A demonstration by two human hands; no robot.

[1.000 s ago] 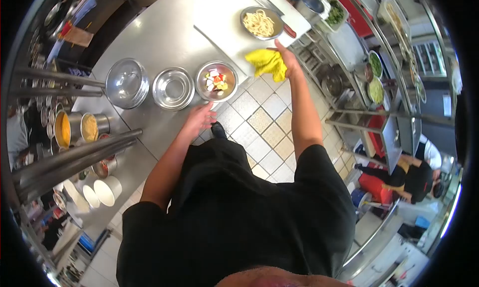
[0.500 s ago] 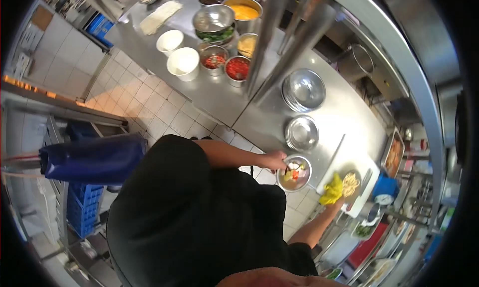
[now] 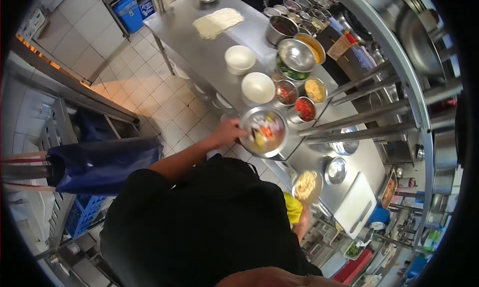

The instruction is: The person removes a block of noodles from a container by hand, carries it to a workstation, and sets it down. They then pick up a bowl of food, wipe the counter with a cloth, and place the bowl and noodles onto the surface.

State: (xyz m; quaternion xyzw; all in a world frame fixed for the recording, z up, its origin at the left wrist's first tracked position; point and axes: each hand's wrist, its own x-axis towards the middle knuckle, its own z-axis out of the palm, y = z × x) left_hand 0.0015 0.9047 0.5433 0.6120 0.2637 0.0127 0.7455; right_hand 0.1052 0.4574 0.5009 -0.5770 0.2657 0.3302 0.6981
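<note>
My left hand (image 3: 231, 131) grips the rim of a metal bowl (image 3: 280, 140) at the centre, which holds chopped pieces in white, orange, yellow and purplish tones. Lower right, my right hand (image 3: 303, 218) is at a second metal bowl (image 3: 317, 189) of pale yellow strips, with a yellow cloth (image 3: 293, 209) beside the hand. The right fingers are mostly hidden under this bowl and the cloth. Just beyond the left bowl stand two white bowls (image 3: 258, 88) and small metal pots of red food (image 3: 305, 110).
Flat pale dough (image 3: 218, 22) lies on the steel table (image 3: 184, 37). Metal shelf posts (image 3: 369, 131) cross the view at the right. Past them are an empty metal bowl (image 3: 336, 170) and a white cutting board (image 3: 355, 204) with a knife. A blue-covered object (image 3: 105, 164) stands at the left.
The view has turned and shifted toward the dough end of the table. Both bowls have moved along with my hands; the bowl of strips has left the cutting board.
</note>
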